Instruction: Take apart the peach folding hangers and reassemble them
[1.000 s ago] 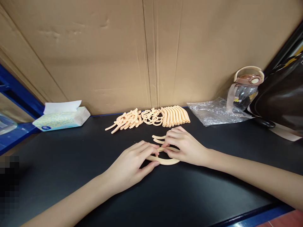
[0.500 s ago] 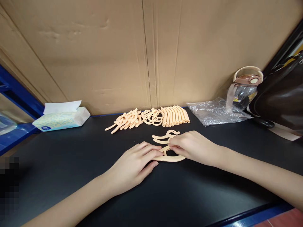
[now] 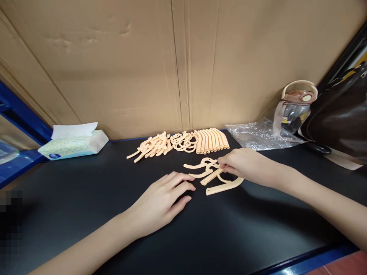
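Note:
My right hand (image 3: pixel 246 164) is closed in a pinch on pale cream plastic hanger parts just right of the table's middle. Its fingers cover where these parts meet. A curved hanger arm (image 3: pixel 220 188) and a shorter-looking arm (image 3: pixel 210 178) extend leftward from under it, with a thin ring (image 3: pixel 222 177) between them. Just behind lie two hook pieces (image 3: pixel 197 166), partly overlapping. My left hand (image 3: pixel 169 196) rests on the black table with its fingers apart and nothing in it. Its fingertips are close to the left end of the nearer hook piece; whether they touch is unclear.
Along the back lie a heap of hook pieces (image 3: pixel 157 145), a pile of rings (image 3: pixel 183 142) and a row of hanger arms (image 3: pixel 211 140). A tissue pack (image 3: pixel 76 144) stands left. Clear plastic wrap (image 3: pixel 255 135) and a drinking bottle (image 3: pixel 296 110) are right, before a cardboard wall (image 3: pixel 129 68).
My right hand has moved right and slightly away, drawing the hanger arms and ring with it. My left fingers no longer touch the arms, and that hand has barely moved.

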A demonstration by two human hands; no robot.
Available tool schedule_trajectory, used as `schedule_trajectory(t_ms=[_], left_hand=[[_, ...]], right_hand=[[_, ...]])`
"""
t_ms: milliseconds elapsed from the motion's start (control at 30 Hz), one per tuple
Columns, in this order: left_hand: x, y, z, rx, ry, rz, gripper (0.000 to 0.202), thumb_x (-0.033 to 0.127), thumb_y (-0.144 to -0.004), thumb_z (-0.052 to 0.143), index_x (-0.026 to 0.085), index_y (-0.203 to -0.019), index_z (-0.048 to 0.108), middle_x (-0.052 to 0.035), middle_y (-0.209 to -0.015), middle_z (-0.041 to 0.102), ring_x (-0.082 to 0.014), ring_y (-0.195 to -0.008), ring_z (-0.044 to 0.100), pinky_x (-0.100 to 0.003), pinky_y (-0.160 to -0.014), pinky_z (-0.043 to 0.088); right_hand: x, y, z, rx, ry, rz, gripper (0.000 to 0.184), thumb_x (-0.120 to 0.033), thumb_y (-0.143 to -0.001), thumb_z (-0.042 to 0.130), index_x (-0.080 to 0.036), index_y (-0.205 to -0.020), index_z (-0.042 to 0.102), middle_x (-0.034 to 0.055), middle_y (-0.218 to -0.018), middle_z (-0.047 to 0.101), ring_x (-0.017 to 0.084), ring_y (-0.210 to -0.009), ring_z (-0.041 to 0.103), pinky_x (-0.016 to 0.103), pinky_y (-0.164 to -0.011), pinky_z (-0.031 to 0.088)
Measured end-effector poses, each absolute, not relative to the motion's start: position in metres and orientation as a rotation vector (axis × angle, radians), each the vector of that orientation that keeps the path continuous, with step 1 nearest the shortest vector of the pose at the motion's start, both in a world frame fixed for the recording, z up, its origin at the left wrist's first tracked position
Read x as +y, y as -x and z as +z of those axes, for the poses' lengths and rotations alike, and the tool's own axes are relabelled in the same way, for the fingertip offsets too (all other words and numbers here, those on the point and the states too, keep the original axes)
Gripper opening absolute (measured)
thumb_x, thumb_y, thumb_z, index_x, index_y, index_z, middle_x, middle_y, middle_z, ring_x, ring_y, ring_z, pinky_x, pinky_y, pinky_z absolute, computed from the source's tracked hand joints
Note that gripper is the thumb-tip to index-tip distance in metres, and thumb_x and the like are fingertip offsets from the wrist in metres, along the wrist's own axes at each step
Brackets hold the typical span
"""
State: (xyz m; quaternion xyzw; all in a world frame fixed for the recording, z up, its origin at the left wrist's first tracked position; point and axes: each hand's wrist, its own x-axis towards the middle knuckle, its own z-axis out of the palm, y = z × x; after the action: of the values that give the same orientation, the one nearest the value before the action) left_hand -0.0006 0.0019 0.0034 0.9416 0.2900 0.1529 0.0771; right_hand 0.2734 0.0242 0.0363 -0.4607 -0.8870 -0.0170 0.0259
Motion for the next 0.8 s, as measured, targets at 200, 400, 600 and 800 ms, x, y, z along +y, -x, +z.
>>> schedule_trajectory(t_ms=[200,400,600,800], left_hand=[[0.0021,0.0,0.0069,0.82,-2.881,0.326,0.047,0.039,-0.098,0.044,0.025,-0.142,0.036,-0.0053,-0.148,0.04,-0.0237,-0.139,0.032,-0.045,-0.112,0.034],[0.002,-0.0001,0.006,0.883,-2.877,0.309,0.037,0.037,-0.099,0.041,0.024,-0.133,0.048,-0.0038,-0.142,0.048,-0.0224,-0.133,0.041,-0.043,-0.109,0.037],[0.0008,0.0005,0.006,0.965,-2.967,0.419,0.026,0.03,-0.099,0.04,0.021,-0.117,0.057,-0.0022,-0.124,0.063,-0.021,-0.116,0.057,-0.037,-0.096,0.048],[0.0007,0.0017,0.0112,1.075,-3.166,0.456,0.029,0.025,-0.1,0.034,0.018,-0.103,0.062,-0.0021,-0.087,0.067,-0.0181,-0.074,0.065,-0.03,-0.062,0.049]], right_hand=[[0.0206,-0.2712,0.0368,-2.768,1.426,-0.1,0.03,0.0,-0.083,0.055,-0.018,-0.063,0.043,-0.0028,-0.06,0.054,0.013,-0.053,0.047,0.028,-0.049,0.02],[0.0193,-0.2699,0.0402,-2.771,1.454,-0.084,0.031,0.001,-0.082,0.055,-0.018,-0.062,0.042,-0.0026,-0.059,0.053,0.013,-0.053,0.047,0.028,-0.049,0.019],[0.0199,-0.2707,0.0402,-2.779,1.468,-0.103,0.027,-0.002,-0.084,0.053,-0.017,-0.063,0.045,-0.0024,-0.061,0.053,0.012,-0.054,0.045,0.027,-0.051,0.019],[0.0186,-0.269,0.0425,-2.79,1.521,-0.103,0.027,-0.002,-0.086,0.052,-0.017,-0.064,0.046,-0.0029,-0.062,0.053,0.012,-0.055,0.045,0.026,-0.052,0.019]])
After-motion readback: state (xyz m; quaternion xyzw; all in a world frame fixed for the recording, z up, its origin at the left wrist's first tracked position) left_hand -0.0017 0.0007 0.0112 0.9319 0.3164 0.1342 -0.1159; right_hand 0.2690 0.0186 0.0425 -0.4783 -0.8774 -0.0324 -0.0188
